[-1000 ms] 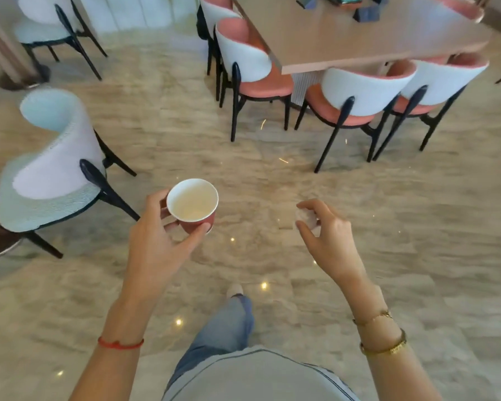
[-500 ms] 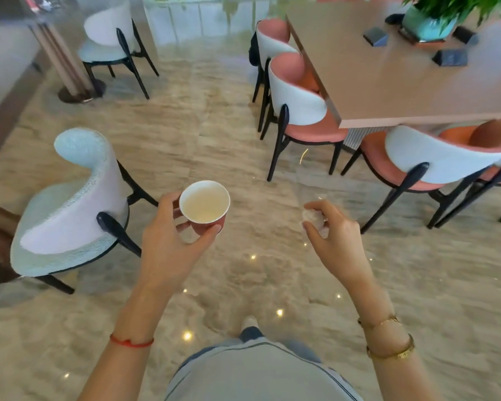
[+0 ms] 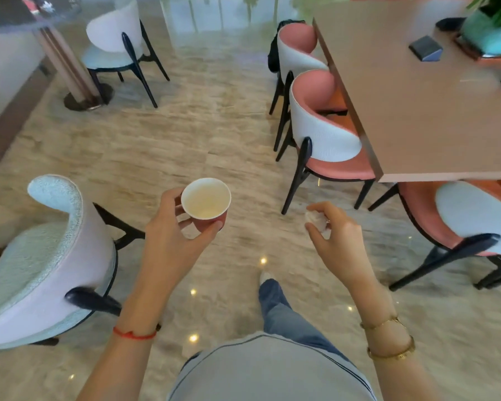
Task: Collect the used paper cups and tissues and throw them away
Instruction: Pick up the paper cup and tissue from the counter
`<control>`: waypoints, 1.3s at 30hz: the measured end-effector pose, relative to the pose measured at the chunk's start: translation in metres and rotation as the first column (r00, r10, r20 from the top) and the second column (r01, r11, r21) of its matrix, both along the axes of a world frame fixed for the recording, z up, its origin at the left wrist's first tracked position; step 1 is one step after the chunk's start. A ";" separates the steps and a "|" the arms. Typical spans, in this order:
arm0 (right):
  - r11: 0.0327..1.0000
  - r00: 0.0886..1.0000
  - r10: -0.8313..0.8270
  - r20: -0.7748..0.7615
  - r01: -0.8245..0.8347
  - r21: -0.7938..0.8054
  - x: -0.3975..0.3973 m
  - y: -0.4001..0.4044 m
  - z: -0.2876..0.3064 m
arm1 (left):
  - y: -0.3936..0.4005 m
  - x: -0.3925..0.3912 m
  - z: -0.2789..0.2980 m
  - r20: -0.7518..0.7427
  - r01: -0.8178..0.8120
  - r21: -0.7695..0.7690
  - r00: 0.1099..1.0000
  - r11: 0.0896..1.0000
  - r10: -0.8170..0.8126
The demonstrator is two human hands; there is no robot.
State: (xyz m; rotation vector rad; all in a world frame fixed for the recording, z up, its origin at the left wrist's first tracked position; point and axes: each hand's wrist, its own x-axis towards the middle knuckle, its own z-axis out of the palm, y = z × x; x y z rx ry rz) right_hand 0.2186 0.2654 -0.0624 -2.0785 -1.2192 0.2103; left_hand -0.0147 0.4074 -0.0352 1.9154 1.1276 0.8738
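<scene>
My left hand point(image 3: 168, 241) holds a red paper cup point(image 3: 206, 202) with a white inside, upright, gripped by thumb and fingers around its lower wall. The cup looks empty apart from a pale tint inside. My right hand point(image 3: 340, 247) pinches a crumpled white tissue point(image 3: 317, 219) between thumb and fingertips; most of the tissue is hidden by the fingers. Both hands are out in front of me above a marble floor, about a forearm's length apart.
A long wooden table point(image 3: 417, 111) with pink chairs point(image 3: 327, 140) stands on the right, carrying a potted plant point(image 3: 492, 27) and small dark blocks. A pale blue chair point(image 3: 47, 270) is close on my left. A round table pedestal point(image 3: 78, 85) and another blue chair stand far left.
The view has swung and moved forward: the wooden table and pink chairs have shifted right and closer, the blue chair nearer on the left. Both hands keep their hold on cup and tissue.
</scene>
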 end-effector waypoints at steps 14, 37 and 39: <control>0.987 0.988 0.153 -0.030 -0.154 -0.032 0.220 0.320 0.032 | 0.283 0.197 0.024 0.035 -0.163 0.025 0.986 0.986 0.162; 0.999 0.996 0.040 -0.075 -0.038 0.022 0.471 0.829 0.029 | 0.819 0.465 0.030 0.040 -0.002 0.043 0.999 0.999 0.001; 0.999 0.996 0.035 -0.082 -0.033 0.020 0.494 0.865 0.022 | 0.858 0.489 0.023 0.028 0.006 0.041 1.000 0.999 -0.008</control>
